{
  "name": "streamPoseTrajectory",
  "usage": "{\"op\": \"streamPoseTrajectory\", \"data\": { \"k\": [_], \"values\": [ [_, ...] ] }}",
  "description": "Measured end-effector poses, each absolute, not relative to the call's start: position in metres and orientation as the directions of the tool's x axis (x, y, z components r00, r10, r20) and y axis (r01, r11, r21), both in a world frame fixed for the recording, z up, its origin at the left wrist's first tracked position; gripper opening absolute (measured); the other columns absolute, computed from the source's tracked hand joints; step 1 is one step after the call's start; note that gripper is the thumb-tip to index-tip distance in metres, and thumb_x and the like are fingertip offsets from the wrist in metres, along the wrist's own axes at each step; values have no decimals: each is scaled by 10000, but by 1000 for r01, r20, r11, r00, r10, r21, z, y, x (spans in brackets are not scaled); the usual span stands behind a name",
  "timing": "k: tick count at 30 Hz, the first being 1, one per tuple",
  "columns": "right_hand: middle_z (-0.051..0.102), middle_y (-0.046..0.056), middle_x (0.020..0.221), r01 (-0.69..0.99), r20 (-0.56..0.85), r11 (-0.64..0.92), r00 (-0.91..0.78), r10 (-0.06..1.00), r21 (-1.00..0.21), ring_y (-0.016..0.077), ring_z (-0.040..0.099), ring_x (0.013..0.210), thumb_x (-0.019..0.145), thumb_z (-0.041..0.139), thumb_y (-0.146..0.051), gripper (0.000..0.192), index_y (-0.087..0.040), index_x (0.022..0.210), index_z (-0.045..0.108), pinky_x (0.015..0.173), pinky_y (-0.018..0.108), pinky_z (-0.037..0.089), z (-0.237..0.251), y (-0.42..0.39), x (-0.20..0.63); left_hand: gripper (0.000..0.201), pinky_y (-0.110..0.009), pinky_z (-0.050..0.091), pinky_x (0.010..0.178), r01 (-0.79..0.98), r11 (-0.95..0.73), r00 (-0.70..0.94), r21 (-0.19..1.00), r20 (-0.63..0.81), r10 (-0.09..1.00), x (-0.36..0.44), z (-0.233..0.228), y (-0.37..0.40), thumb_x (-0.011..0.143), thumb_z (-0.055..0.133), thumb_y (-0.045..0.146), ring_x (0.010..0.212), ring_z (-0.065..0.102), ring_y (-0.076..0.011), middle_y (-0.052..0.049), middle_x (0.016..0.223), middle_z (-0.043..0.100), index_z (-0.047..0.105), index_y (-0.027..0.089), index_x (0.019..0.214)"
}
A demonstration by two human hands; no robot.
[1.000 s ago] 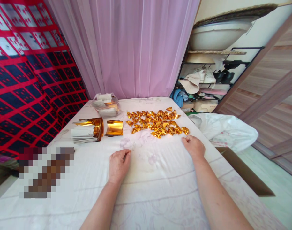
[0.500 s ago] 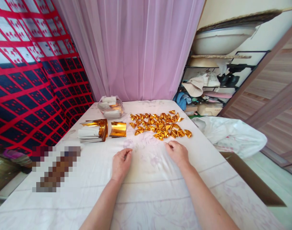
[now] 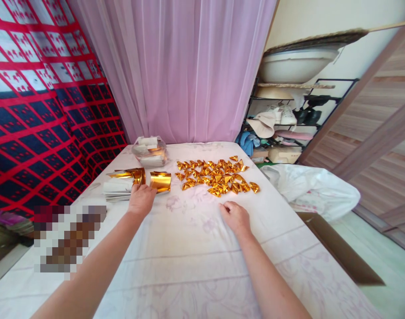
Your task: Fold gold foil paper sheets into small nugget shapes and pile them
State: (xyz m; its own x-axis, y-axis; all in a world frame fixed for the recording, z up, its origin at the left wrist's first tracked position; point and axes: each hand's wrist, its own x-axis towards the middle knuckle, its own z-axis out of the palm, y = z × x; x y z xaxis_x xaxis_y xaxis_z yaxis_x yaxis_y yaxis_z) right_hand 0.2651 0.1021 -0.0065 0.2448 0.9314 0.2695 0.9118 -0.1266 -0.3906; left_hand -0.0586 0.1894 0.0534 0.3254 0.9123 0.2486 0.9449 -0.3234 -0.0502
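Observation:
My left hand (image 3: 142, 199) reaches to the near side of a stack of gold foil paper with pale backing (image 3: 119, 188). Its fingers look apart at the stack's right edge, with the tips partly hidden. Just right of it stands a smaller curled stack of gold foil sheets (image 3: 160, 180). My right hand (image 3: 236, 216) rests on the cloth with its fingers curled in and nothing visible in them. Beyond it lie many folded gold foil pieces (image 3: 218, 175), spread in loose rows.
A clear plastic bag of more paper (image 3: 149, 153) sits at the table's back left. Along the left edge is a blurred-out patch (image 3: 72, 239). To the right are a white plastic bag (image 3: 322, 188), a brown cardboard piece (image 3: 338, 248) and a shelf rack (image 3: 285, 97).
My left hand has moved forward and left, from the middle of the cloth to the paper stack. My right hand stays closed on the cloth. The view has shifted slightly.

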Motion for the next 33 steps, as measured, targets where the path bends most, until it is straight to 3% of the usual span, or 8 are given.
{"op": "streamPoseTrajectory", "data": {
  "k": [8, 13, 18, 19, 21, 25, 29, 33],
  "values": [
    [618, -3, 664, 908, 269, -130, 250, 930, -398, 116, 471, 578, 879, 507, -351, 328, -204, 597, 591, 569, 243, 251, -5, 102, 264, 255, -437, 342, 863, 961, -274, 277, -48, 260, 925, -53, 51, 189, 842, 497, 246, 874, 649, -315, -132, 791, 729, 702, 179, 706],
    [631, 1, 676, 904, 261, -127, 249, 933, -408, 123, 489, 592, 889, 502, -360, 335, -206, 605, 591, 577, 243, 266, -3, 101, 264, 159, -439, 395, 852, 963, -268, 246, 31, 306, 920, -57, 51, 191, 784, 587, 326, 882, 651, -327, -109, 803, 727, 688, 210, 743],
    [627, 0, 674, 903, 249, -130, 247, 937, -409, 124, 497, 589, 886, 511, -362, 332, -208, 605, 596, 574, 240, 273, -3, 102, 266, 245, -348, 463, 819, 939, -308, 235, 153, 371, 898, -54, 47, 166, 865, 493, 367, 858, 671, -258, -80, 856, 730, 675, 217, 932],
    [629, 1, 677, 903, 248, -126, 244, 938, -411, 126, 504, 593, 889, 506, -365, 334, -209, 609, 598, 574, 241, 276, -3, 102, 266, 274, -326, 474, 803, 929, -312, 212, 201, 401, 891, -50, 43, 155, 883, 460, 373, 867, 672, -243, -75, 895, 729, 657, 215, 989],
    [642, 6, 706, 902, 257, -107, 231, 938, -418, 132, 526, 613, 898, 485, -370, 333, -210, 634, 612, 579, 241, 288, -4, 101, 266, 289, -286, 491, 742, 798, -337, 81, 499, 466, 881, -39, 33, 132, 888, 452, 409, 804, 669, -206, -47, 878, 718, 627, 217, 1016],
    [683, 12, 801, 889, 276, -70, 214, 937, -453, 145, 583, 684, 896, 471, -348, 253, -226, 800, 672, 615, 231, 335, -5, 99, 267, 323, -247, 509, 694, 409, -271, -60, 871, 322, 945, -17, 10, 98, 860, 459, 477, 774, 645, -162, -26, 859, 692, 591, 202, 967],
    [701, 14, 843, 893, 289, -44, 191, 938, -447, 150, 604, 724, 882, 472, -299, 222, -234, 867, 684, 649, 228, 373, -6, 98, 266, 446, -209, 443, 466, 250, -22, -79, 968, 43, 996, -13, 3, 92, 750, 553, 578, 602, 570, -142, 0, 745, 641, 591, 190, 965],
    [696, 23, 862, 895, 299, 11, 138, 944, -447, 161, 615, 752, 885, 463, -286, 232, -227, 877, 688, 688, 242, 427, -7, 99, 266, 469, -199, 429, 455, 175, 17, -67, 984, -6, 998, -16, 5, 93, 716, 596, 590, 578, 537, -127, 16, 721, 620, 588, 193, 967]
  ]
}}
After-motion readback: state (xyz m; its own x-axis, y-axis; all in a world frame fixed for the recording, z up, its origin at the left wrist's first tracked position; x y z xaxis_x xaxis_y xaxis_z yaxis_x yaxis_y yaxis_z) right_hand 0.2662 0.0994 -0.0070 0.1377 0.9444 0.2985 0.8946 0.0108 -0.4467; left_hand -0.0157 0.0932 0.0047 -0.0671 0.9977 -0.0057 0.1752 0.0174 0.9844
